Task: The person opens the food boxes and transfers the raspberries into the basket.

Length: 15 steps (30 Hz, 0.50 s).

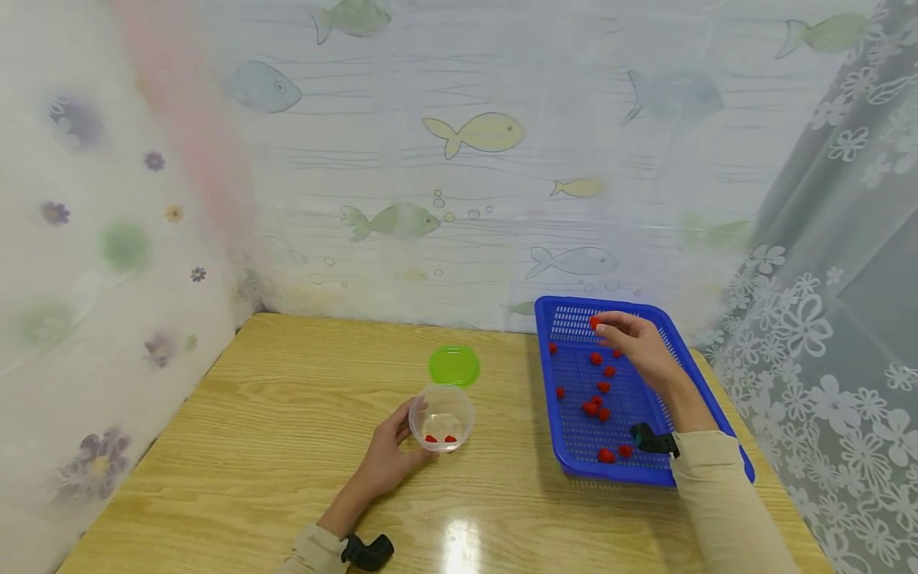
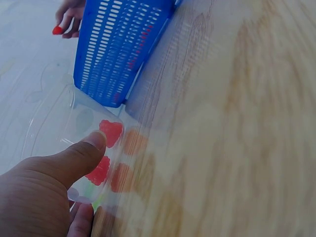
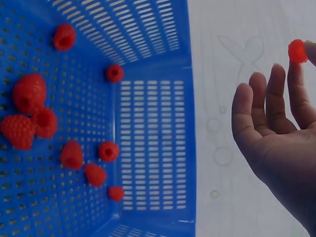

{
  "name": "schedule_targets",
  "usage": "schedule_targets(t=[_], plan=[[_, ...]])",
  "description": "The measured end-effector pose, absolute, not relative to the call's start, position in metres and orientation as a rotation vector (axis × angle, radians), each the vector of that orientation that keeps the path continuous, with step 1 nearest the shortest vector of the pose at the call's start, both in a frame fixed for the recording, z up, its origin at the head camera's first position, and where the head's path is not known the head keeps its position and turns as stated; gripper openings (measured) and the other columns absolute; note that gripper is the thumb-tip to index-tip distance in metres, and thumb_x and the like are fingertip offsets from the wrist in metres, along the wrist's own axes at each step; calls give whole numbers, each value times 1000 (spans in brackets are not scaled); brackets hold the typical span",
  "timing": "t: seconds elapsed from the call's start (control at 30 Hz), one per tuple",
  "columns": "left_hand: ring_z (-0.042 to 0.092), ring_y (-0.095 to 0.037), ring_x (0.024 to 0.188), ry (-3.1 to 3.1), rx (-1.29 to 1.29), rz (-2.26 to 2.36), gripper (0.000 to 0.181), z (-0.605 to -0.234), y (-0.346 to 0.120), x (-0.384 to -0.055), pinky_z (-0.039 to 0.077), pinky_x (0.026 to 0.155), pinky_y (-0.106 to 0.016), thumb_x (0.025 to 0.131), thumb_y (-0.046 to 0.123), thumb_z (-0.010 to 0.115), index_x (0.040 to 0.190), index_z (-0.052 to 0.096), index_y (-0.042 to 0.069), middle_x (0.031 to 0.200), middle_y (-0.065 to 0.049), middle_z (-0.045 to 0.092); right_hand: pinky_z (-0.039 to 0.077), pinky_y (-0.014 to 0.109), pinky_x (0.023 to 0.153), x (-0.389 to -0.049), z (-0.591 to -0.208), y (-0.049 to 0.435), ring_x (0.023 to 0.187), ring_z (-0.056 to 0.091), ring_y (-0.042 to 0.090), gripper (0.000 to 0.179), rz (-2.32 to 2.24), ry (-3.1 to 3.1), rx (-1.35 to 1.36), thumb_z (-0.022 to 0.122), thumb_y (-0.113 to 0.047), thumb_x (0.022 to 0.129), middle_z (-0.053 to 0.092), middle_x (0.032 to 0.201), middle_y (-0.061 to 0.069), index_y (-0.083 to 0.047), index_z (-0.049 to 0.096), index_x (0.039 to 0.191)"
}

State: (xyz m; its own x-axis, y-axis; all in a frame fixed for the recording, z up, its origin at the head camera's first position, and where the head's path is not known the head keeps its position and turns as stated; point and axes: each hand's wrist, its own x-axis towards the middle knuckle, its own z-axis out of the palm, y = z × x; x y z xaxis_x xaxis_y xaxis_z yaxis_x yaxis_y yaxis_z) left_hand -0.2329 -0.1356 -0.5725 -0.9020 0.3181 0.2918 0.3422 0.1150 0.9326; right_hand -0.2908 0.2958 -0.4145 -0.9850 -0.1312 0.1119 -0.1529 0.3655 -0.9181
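Note:
My left hand [image 1: 390,454] holds a clear plastic cup [image 1: 459,414] on the table, its thumb and fingers curled round the side. Two red raspberries [image 2: 111,132] lie at the bottom of that cup, seen through its wall in the left wrist view. Above the blue basket [image 1: 555,434], my right hand [image 1: 641,351] pinches one raspberry [image 3: 297,51] between thumb and index finger, the other fingers loosely bent. Several more raspberries [image 3: 29,94] lie scattered on the basket's slotted floor, some of them touching one another.
A bright green round lid [image 1: 454,367] lies on the wooden table [image 1: 301,399] just behind the cup. The basket stands at the table's right side, near the lace curtain [image 1: 832,383]. Behind the table hangs a fish-patterned curtain [image 1: 402,271].

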Motion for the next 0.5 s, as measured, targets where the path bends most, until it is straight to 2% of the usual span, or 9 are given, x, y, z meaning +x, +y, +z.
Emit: schedule_targets(t=[0.1,0.23,0.37,0.5], plan=[[51,-42,135,-2322,-689,-1975,92,-572,-134,-232,47,109,-44,77,0,87,154,38,0,148,-27,49,54,24,98,-292,-416,299,107,63,2,50,1742,-2587,230,59,-30,104,62,114,-15,8,54,136],[50,-42,136,-2323,-685,-1995,91,-571,-134,-232,46,110,-43,77,-1,86,154,38,-1,150,-27,48,54,18,93,-293,-419,301,110,63,8,52,1736,-2599,190,60,-31,104,61,114,-14,9,53,137],[50,-41,137,-2331,-678,-1996,91,-570,-134,-232,46,110,-41,77,-2,86,154,38,-1,151,-26,47,54,13,88,-294,-421,303,108,63,4,55,1745,-2579,157,59,-32,105,60,114,-14,10,50,139],[50,-41,137,-2329,-680,-1990,90,-570,-135,-231,46,110,-41,77,-2,86,154,38,-1,150,-26,48,55,15,89,-294,-421,303,107,63,5,56,1761,-2552,131,58,-32,105,60,112,-16,11,49,140]])
